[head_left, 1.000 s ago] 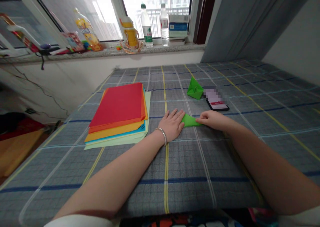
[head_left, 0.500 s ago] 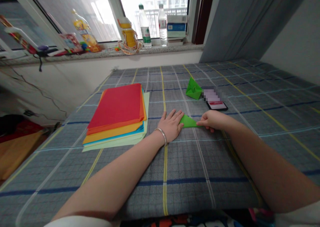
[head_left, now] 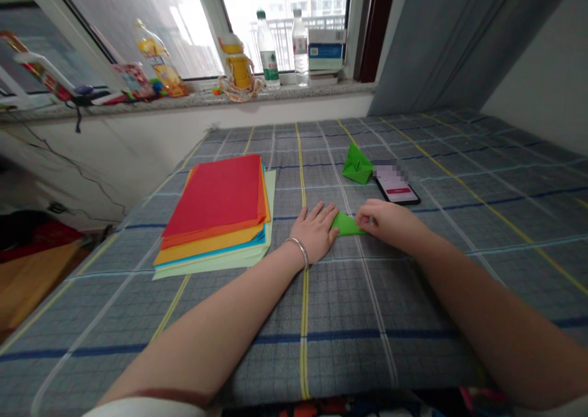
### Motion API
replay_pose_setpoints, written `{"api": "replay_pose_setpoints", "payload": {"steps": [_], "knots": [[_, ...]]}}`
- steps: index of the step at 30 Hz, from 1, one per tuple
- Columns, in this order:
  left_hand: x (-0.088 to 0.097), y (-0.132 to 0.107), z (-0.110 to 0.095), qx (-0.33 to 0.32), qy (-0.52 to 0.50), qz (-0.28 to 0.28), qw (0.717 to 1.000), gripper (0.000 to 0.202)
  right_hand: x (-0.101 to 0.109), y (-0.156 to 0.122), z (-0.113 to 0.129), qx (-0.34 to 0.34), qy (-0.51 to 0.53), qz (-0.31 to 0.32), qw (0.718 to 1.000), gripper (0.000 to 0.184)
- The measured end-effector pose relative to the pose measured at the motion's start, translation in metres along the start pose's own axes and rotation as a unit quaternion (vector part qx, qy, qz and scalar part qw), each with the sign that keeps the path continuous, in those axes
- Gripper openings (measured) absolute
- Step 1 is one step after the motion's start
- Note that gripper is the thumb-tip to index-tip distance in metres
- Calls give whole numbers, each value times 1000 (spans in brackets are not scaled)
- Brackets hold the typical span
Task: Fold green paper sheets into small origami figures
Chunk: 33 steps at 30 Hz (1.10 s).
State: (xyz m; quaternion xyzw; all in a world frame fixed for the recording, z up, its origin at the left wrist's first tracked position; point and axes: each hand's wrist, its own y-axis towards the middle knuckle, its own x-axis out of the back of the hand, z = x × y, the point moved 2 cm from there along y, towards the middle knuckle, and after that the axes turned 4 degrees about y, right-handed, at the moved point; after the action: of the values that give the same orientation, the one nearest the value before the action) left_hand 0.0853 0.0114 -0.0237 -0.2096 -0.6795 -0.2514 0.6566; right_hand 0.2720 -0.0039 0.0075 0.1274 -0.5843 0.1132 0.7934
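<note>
A small folded green paper [head_left: 345,224] lies flat on the checked cloth in front of me. My left hand [head_left: 315,229] rests over its left part, palm down with the fingers stretched out. At the paper's right corner is my right hand [head_left: 377,219], its fingers curled and the thumb and forefinger close together. Whether that hand pinches the paper or only touches it, I cannot tell. Part of the paper is hidden under my left hand. Beyond the hands stands a folded green paper boat [head_left: 357,165].
Left of my hands lies a stack of coloured paper [head_left: 215,196], red on top. A phone [head_left: 395,185] with a lit screen lies beside the boat. Several bottles, among them a green-capped bottle [head_left: 267,52], stand on the windowsill [head_left: 202,103] behind the checked cloth [head_left: 257,337].
My right hand has shifted slightly left along the green paper, and its fingers have curled in from the pointed tip. The left hand stays pressed in place.
</note>
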Motion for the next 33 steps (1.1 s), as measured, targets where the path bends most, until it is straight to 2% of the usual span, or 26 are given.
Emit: {"api": "replay_pose_setpoints", "payload": {"steps": [2,3,7,16,24,28,33], "knots": [[0,0,0,1,-3,3,1000,50,0,-2,12,109,-19,2,994,17],[0,0,1,1,-4,3,1000,50,-1,-3,18,142,-29,7,989,19],[-2,1,2,-1,-6,0,1000,50,-4,-6,28,177,-65,4,982,22],[-2,3,3,-2,-9,5,1000,53,-7,-5,28,130,-102,23,986,24],[3,4,15,0,-26,42,999,58,3,-12,13,59,-89,55,993,23],[7,2,25,2,-34,58,998,53,7,-14,5,36,-98,80,991,22],[14,-6,49,22,-23,98,995,48,10,-15,-2,29,-113,81,990,19]]}}
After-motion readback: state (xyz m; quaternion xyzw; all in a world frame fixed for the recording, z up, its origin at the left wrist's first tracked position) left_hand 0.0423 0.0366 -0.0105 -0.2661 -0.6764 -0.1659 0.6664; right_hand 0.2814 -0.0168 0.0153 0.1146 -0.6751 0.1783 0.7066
